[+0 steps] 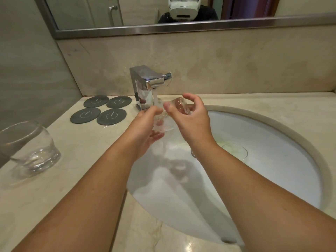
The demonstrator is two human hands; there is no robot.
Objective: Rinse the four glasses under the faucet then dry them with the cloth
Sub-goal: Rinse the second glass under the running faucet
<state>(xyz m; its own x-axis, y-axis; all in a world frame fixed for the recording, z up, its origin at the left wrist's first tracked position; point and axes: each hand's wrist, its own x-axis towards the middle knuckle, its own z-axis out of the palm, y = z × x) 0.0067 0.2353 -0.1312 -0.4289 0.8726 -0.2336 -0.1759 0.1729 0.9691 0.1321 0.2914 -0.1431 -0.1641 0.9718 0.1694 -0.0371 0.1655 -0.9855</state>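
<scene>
Clear glass (181,107) under the faucet (151,81), left hand (145,124) and right hand (190,118) curled around it, arms outstretched.

There's the glass (168,117) under the faucet (151,84), over the sink (276,166), between left hand (145,128) and right hand (190,120). Four coasters (101,110) lie left of the faucet; a second glass (31,150) stands on the counter (85,160), far left.

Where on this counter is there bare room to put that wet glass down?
Bare counter lies between the four coasters and the standing glass at left, and at the back right between the sink rim and the wall. It is crowded under the faucet, where the left hand and right hand hold the wet glass.
</scene>
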